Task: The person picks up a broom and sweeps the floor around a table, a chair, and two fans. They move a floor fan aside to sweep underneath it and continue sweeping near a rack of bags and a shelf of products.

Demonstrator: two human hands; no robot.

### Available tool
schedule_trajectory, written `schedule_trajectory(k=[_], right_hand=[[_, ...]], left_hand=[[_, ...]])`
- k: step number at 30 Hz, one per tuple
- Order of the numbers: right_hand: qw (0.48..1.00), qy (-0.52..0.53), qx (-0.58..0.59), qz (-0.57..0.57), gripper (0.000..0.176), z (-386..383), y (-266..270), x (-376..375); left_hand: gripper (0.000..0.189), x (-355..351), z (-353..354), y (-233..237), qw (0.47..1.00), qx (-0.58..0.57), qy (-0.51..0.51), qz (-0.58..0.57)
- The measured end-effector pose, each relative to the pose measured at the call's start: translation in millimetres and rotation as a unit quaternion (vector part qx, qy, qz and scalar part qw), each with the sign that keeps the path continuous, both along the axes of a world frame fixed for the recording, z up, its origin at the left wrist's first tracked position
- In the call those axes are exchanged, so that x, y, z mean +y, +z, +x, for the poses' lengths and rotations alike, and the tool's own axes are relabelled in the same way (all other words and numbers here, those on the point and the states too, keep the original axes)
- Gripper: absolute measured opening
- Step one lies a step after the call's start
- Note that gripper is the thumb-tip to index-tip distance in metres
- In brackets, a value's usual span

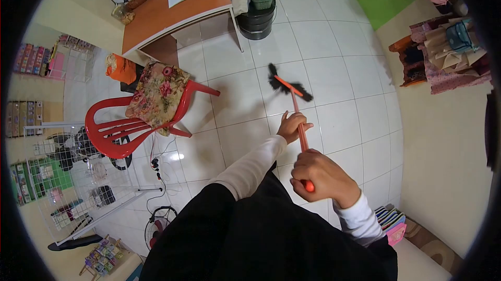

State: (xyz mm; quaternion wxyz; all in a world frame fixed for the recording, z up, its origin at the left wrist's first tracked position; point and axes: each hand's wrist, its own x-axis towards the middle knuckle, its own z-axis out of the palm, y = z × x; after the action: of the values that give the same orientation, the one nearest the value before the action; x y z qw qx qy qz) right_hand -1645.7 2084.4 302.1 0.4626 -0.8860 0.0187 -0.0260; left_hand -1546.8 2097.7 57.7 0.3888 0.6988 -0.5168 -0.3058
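A broom (299,119) with an orange-red handle and dark bristles slants away from me, its head over the white tiled floor. My left hand (294,127) grips the handle partway down, nearer the bristles. Around the top end is my right hand (323,175), with the orange tip of the handle showing below the fingers. The bristles are slightly blurred, and I cannot tell whether they touch the tiles.
A red plastic chair (117,148) with a floral cushion stands left. Beyond it is a wooden desk (180,15), with black buckets (255,24) beside it. A wire rack (78,176), cables and a fan (159,223) are at lower left. Clothes (449,46) hang on the right wall.
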Motion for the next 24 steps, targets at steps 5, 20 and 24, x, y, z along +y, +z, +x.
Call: schedule_trajectory(k=[5,20,24], right_hand=[[0.998,0.041,-0.006,0.046,0.022,-29.0,84.6,-30.0],[0.989,0.082,0.068,0.104,0.018,-12.2,-2.1,-11.1],[0.997,0.059,0.037,0.041,0.014,-7.2,-37.5,-18.8]], left_hand=[[0.030,9.3,-12.1,81.2,0.996,-0.045,-0.026,-0.070],[0.028,59.2,-26.6,-42.7,1.000,-0.007,0.005,0.021],[0.028,1.1,-15.7,-63.6,0.998,0.059,0.030,-0.007]])
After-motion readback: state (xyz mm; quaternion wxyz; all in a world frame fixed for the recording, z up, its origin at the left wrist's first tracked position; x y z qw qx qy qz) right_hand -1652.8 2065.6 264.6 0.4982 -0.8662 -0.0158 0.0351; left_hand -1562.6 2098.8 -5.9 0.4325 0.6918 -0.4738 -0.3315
